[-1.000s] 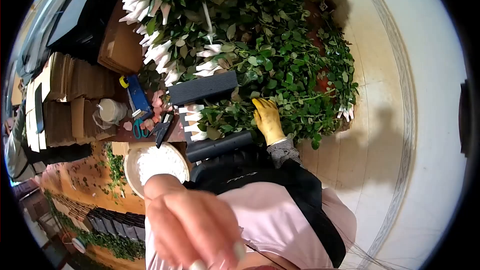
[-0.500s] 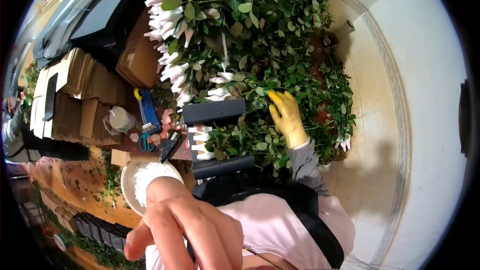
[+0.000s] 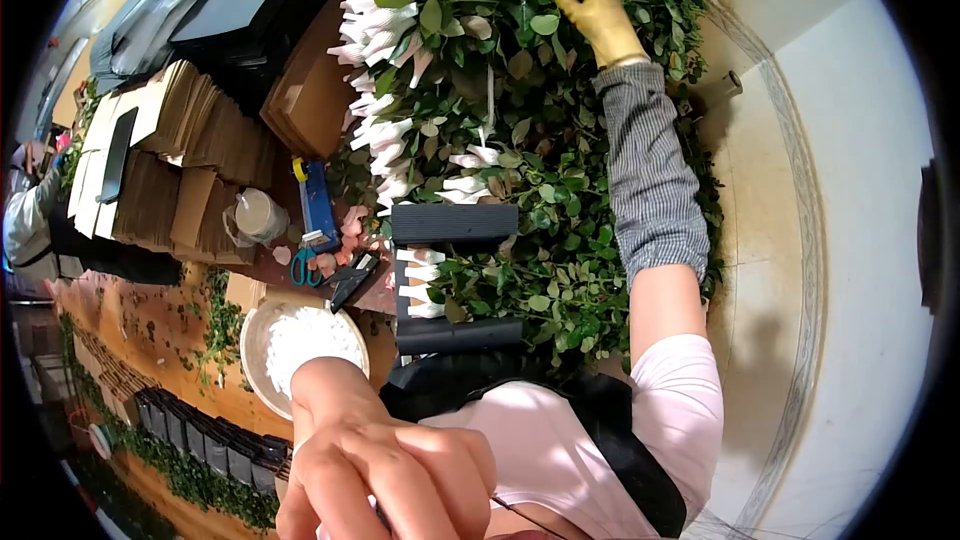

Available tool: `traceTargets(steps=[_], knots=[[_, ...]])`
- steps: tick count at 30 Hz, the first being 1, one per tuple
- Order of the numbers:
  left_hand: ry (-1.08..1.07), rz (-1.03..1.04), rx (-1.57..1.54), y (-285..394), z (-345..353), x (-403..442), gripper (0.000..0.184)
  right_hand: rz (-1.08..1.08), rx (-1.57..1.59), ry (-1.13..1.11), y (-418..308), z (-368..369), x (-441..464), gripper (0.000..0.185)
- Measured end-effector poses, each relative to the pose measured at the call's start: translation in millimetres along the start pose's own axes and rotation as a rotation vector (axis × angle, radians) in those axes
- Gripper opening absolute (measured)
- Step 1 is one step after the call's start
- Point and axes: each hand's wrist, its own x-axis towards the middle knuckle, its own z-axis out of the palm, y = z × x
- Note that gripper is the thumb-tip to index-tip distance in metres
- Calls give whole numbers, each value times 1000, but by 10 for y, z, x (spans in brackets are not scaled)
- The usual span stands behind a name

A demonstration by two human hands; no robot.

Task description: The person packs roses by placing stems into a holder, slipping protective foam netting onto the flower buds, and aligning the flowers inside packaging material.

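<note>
My right hand [image 3: 600, 18], in a yellow glove and grey striped sleeve, reaches over the far leafy stems [image 3: 540, 70]. Its thumb and fingers are apart, with nothing held. White mesh-sleeved flower heads [image 3: 375, 30] line the left end of the stem pile. My bare left hand [image 3: 385, 460] is close to the camera at the bottom, fingers curled; their tips are out of sight, so I cannot make out what they hold. Between the padded black bars [image 3: 455, 224] of a holder in front of me lie a few stems with white-sleeved heads [image 3: 420, 282].
A bowl [image 3: 252, 350] of white foam sleeves stands at lower left. Teal-handled scissors [image 3: 305, 266], a black stapler [image 3: 352, 282], a blue tool [image 3: 317, 205] and a white cup [image 3: 261, 215] lie near stacked cardboard [image 3: 205, 120]. Another person [image 3: 40, 225] is at far left.
My right hand has moved up and away across the leaves, its arm now stretched out. My left hand stays near the camera, its fingers slightly shifted. The view has shifted a little.
</note>
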Motion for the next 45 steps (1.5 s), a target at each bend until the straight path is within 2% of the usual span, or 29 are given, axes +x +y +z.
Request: traceTargets(steps=[1, 2, 3, 5, 6, 7, 8, 9, 11, 13, 14, 16, 19, 22, 24, 25, 26, 27, 28, 29, 33, 35, 36, 37, 38, 40, 41, 44, 45], knots=[[115, -108, 443, -450, 83, -143, 12, 8, -183, -70, 79, 92, 61, 48], [122, -261, 600, -842, 136, -339, 14, -9, -351, -123, 75, 174, 46, 48], [-5, -327, 801, -1282, 200, -667, 24, -38, -427, -136, 59, 215, 36, 47], [-145, -455, 862, -1596, 391, -1020, 38, -115, -483, -110, -3, 157, -69, 46], [-266, -318, 620, -1283, 276, -826, 36, -160, -512, -93, -12, 124, -125, 45], [-406, -39, 77, -594, 98, -627, 34, -205, -541, -74, -16, 93, -176, 45], [-482, 111, -177, -353, 3, -503, 32, -220, -559, -89, -107, 38, -274, 41], [-443, 148, -194, -358, -49, -327, 30, -234, -578, -107, -207, 1, -380, 37], [-245, 43, 132, -506, -42, -18, 26, -232, -634, -211, -314, -15, -552, 23], [-143, -94, 585, -944, 22, 134, 22, -384, -549, -110, -496, -68, -933, 22], [-176, -122, 769, -1228, 34, 86, 20, -370, -615, -241, -620, -85, -1140, 21], [-311, -73, 960, -1846, -10, -165, 26, -363, -579, -295, -748, -80, -1595, 22], [-436, -49, 1197, -2014, -25, -331, 37, -353, -397, -90, -766, -307, -2082, 27], [-407, -47, 1186, -2110, -19, -349, 44, -224, -415, -123, -566, -542, -2276, 30], [-366, -79, 1126, -2108, 5, -314, 46, -115, -489, -218, -150, -501, -2361, 9], [-384, -32, 1150, -2148, 9, -300, 48, -33, -568, -324, 178, -398, -2412, 7], [-407, -17, 1111, -2151, 24, -265, 52, 42, -643, -432, 486, -274, -2454, 16], [-433, -6, 1072, -2134, 41, -252, 56, 93, -661, -427, 602, -206, -2479, 27], [-461, -88, 1050, -2083, 62, -253, 65, 143, -679, -422, 709, -143, -2503, 39], [-465, -98, 1089, -2165, 69, -311, 71, 100, -587, -341, 620, -146, -2375, 39], [-316, -186, 1015, -2294, 175, -508, 68, -323, -44, 77, -96, -246, -1434, 38], [-163, -181, 807, -2390, 177, -564, 68, -416, -45, 225, -103, -146, -907, 38], [-97, -237, 625, -2498, 185, -609, 67, -406, -92, 279, -72, -89, -661, 38], [-85, -229, 636, -2588, 184, -635, 64, -174, -257, 165, -188, -201, -473, 37], [-89, -260, 646, -2538, 187, -618, 63, -66, -494, 123, -47, -116, -281, 37], [-83, -256, 692, -2486, 199, -588, 60, 90, -693, -52, 227, 102, -100, 28], [-93, -190, 798, -2477, 177, -576, 61, 106, -643, -50, 155, 84, -55, 24], [-109, -221, 809, -2468, 156, -590, 64, 92, -670, -113, 79, 16, -22, 11], [-120, -211, 813, -2497, 133, -612, 64, 13, -587, 49, 95, 6, -78, 6]])
